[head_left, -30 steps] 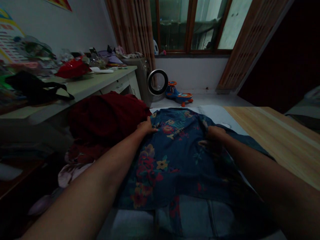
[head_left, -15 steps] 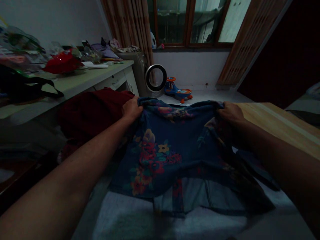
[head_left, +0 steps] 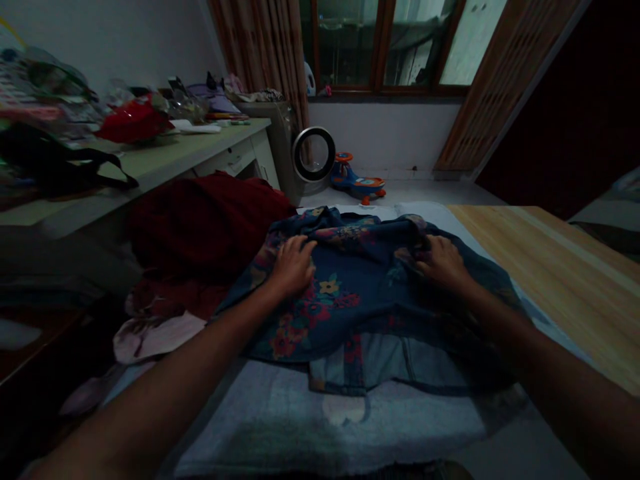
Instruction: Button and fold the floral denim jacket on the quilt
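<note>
A dark blue floral garment (head_left: 333, 263) lies spread and wrinkled on a pale cloth (head_left: 300, 427) with a heart-shaped mark. Its lower front edge is folded so that a lighter inner side shows. My left hand (head_left: 294, 265) rests on the garment's left part, fingers apart and thumb out to the side. On the right part lies my right hand (head_left: 444, 261), its fingers also apart, close to a bunched fold. Both hands touch the fabric from above. Part of the garment's right side is in shadow under my right forearm.
Dark red fabric (head_left: 200, 220) is heaped at the left, with pinkish cloth (head_left: 157, 337) below it. A cluttered desk (head_left: 175, 150) stands beyond. Bare wooden surface (head_left: 560, 267) extends at the right. A washing machine (head_left: 314, 155) and a blue-orange ride-on toy (head_left: 357, 183) stand behind.
The garment was held up by its far edge in both hands; now it lies lower on the pale cloth. Both hands have let go of that edge and moved nearer and inward.
</note>
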The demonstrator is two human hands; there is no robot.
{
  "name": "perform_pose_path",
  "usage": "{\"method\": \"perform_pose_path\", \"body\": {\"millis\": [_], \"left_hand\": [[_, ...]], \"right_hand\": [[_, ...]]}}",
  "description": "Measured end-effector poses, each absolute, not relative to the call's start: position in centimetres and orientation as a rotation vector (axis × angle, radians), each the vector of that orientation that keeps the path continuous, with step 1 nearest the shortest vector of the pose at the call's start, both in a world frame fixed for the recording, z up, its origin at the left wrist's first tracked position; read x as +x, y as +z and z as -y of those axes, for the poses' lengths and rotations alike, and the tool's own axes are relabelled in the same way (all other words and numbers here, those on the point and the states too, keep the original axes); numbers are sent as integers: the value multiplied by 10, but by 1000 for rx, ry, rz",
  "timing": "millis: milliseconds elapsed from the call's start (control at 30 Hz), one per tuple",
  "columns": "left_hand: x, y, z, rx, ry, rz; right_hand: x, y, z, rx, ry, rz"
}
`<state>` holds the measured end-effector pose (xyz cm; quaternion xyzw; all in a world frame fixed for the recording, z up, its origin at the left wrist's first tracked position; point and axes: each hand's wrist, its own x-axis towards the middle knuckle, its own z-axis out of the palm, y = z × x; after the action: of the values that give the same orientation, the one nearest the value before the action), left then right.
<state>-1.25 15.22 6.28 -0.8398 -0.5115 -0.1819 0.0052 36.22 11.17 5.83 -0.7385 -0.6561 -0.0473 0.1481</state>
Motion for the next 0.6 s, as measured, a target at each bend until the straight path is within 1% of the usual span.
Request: {"method": "perform_pose_path", "body": {"millis": [100,200,300,400,533,600], "left_hand": [[-22,60,-94,-3160,-549,1261],[-38,55,-47,-3325,-483,1206],[-50,43,-23,-3234,-431,1311],[-54,31,-14,-3070,-470,1412],[-56,21,-6,-2888,-561,1401],[-58,19,-3,-2838,-523,1413]], "right_hand": [[353,45,-58,-1849,46,2235],[346,32,-12,-1724,129,2350],[346,23,10,-1738,134,2392],[349,24,13,-1794,114,2368],[356,30,15,-1884,-15,2282],[359,33,20,-1951,-21,2240]]}}
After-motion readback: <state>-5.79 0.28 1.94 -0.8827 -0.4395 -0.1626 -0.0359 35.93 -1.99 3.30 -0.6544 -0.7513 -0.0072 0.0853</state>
